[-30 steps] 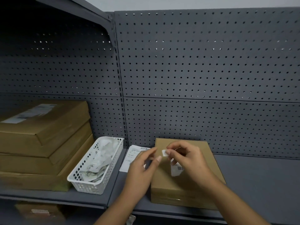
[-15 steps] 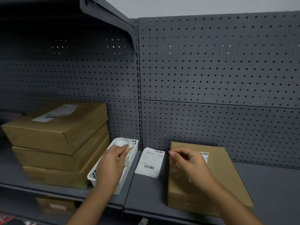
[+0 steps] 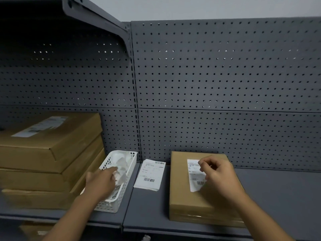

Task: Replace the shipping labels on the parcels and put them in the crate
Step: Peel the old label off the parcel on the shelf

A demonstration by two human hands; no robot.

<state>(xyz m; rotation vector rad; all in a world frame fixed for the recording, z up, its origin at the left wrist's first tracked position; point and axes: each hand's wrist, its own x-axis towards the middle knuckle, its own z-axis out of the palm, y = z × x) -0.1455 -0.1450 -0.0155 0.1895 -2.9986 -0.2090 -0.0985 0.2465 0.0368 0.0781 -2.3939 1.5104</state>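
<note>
Now, left hand (image 3: 102, 183): spread; drop your scrap (image 3: 120, 174) in the basket (image 3: 111, 208).
Right hand (image 3: 218, 176): curled over label (image 3: 193, 173), grip unclear; smooth it flat.

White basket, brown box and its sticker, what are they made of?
The white basket looks like moulded plastic, smooth and faintly glossy: its walls are a lattice of small holes. The brown parcel looks like matte cardboard, with crisp folded edges; a shiny strip at its front may be clear tape. Its shipping label, pinched by the right hand, looks like thin printed paper.
</note>
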